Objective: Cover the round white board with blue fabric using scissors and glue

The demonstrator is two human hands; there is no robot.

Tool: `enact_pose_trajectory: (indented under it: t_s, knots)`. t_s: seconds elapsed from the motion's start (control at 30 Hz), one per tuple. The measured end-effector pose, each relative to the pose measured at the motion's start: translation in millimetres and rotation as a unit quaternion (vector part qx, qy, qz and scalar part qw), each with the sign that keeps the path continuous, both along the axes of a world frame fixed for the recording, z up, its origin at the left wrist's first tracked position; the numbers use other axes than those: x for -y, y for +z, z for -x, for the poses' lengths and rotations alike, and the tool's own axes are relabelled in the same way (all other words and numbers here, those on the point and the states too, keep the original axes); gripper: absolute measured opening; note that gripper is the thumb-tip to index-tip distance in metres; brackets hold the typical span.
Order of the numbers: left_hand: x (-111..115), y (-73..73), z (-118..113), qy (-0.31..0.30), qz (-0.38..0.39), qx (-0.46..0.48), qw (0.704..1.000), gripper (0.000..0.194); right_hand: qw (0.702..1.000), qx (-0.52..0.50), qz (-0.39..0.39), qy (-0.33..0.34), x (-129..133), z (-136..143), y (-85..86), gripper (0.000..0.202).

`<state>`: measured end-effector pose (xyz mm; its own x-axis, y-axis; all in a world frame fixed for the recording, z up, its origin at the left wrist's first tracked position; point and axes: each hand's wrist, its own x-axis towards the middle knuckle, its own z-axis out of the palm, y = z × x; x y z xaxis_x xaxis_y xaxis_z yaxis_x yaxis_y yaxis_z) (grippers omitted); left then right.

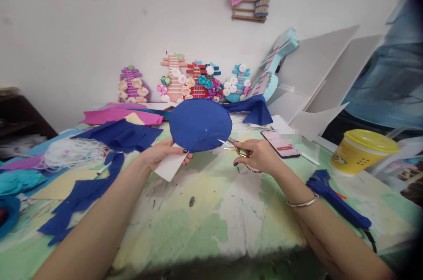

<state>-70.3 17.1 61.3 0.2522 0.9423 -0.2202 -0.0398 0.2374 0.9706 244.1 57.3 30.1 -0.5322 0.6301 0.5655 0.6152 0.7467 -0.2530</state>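
In my left hand [170, 155] is a white card strip [170, 166], with the thumb on top and the fingers beneath. The strip meets the lower edge of a round board [200, 123] covered in dark blue, which is held up above the table; how the two join is hidden by my thumb. My right hand [259, 155] is closed around the handles of metal scissors [243, 152]. Their blades are parted and point left, close by the board's lower right edge. Whether they touch that edge I cannot tell.
A phone [280, 143], a yellow tub [363, 152] and a blue glue gun [339, 198] lie to the right. Blue cloth-like scraps [89, 192] and white string [74, 153] cover the left. Flower-decorated instrument models [198, 84] stand along the wall, beside leaning white boards [317, 73].
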Motion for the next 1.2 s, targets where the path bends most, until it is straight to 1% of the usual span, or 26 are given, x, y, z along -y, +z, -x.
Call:
enact_pose_trajectory:
  t_s: [0.1,0.17,0.27,0.43,0.53,0.7,0.93,1.07,1.2]
  knots:
    - [0,-0.3,-1,0.003,-0.007,0.002,1.0,0.03,0.999,0.037,-0.017,-0.007,3,5,-0.6,0.044]
    - [0,-0.2,-1,-0.002,-0.009,0.004,1.0,0.03,0.998,0.056,-0.027,-0.026,4,8,-1.3,0.044]
    - [1,0.8,-1,-0.01,-0.004,0.011,1.0,0.031,0.996,0.064,-0.039,-0.044,3,9,-2.2,0.042]
    - [2,3.5,-2,-0.017,0.019,0.003,1.0,0.032,0.994,0.081,-0.067,-0.037,2,9,-2.8,0.035]
    - [2,2.5,-2,-0.023,0.018,0.003,1.0,0.034,0.993,0.095,-0.06,-0.03,5,10,-2.2,0.034]
    - [1,-1.1,-3,-0.015,0.012,0.008,1.0,0.033,0.994,0.088,-0.056,-0.033,9,14,-1.8,0.038]
    - [3,-0.1,-9,0.01,0.004,0.029,1.0,0.031,0.992,0.088,-0.07,-0.056,8,15,-6.4,0.042]
    - [3,0.6,-12,0.009,0.008,0.037,0.999,0.028,0.991,0.092,-0.059,-0.072,7,16,-8.9,0.042]
    - [2,-0.9,-14,0.016,0.007,0.046,0.999,0.025,0.989,0.095,-0.041,-0.102,9,19,-7.7,0.042]
